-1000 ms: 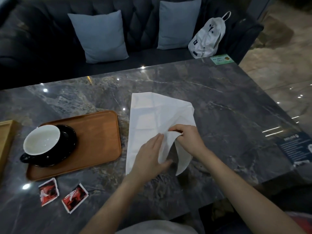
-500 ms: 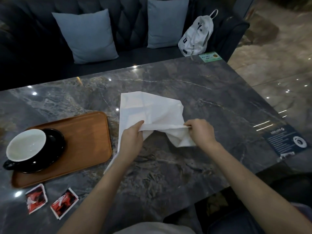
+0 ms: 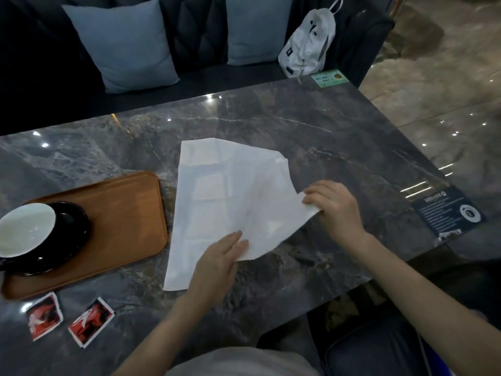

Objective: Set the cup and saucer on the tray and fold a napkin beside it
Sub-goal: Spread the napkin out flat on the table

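The napkin [image 3: 230,202] is lying spread out on the table [image 3: 339,137], just right of the tray [image 3: 130,213]. The left hand [image 3: 217,264] is pressing flat, fingers straight, on its near edge. The right hand [image 3: 333,210] is pinching its right corner. The cup [image 3: 24,229] is sitting on the saucer [image 3: 70,234] at the tray's left end.

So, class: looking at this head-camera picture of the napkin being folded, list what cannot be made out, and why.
- White cup on the black saucer: the left picture edge cuts it off, so no handle shows.
- Print on the dark blue table sticker: too small.
- White paper napkin: its near edge is hidden under the left hand.
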### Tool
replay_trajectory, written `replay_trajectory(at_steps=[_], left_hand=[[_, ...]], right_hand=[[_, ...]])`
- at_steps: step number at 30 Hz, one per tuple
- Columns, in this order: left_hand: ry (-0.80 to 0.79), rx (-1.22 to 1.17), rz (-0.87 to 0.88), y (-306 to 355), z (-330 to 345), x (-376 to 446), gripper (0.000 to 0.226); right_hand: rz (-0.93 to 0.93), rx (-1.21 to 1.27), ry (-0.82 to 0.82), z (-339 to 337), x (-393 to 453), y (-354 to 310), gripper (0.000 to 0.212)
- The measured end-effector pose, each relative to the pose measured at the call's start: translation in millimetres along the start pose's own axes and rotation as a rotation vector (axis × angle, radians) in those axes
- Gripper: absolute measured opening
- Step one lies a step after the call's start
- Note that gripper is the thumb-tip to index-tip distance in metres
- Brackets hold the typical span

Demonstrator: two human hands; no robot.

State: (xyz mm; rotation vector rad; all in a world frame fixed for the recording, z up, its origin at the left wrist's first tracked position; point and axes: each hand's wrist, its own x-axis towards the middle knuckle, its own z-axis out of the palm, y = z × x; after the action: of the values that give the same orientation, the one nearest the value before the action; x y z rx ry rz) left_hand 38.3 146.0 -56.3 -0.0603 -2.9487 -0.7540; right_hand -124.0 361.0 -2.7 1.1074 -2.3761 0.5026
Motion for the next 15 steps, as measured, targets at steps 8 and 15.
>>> replay_trajectory(at_steps=[8,15], left_hand=[[-0.118,0.092,0.125,-6,15,-3,0.043],[-0.278,0.185,0.067,-13,37,-15,0.045]], right_hand=[[0.288,-0.013,-0.031,-9,-46,26,0.026],[-0.226,-0.199,0.014,-17,-48,23,0.038]])
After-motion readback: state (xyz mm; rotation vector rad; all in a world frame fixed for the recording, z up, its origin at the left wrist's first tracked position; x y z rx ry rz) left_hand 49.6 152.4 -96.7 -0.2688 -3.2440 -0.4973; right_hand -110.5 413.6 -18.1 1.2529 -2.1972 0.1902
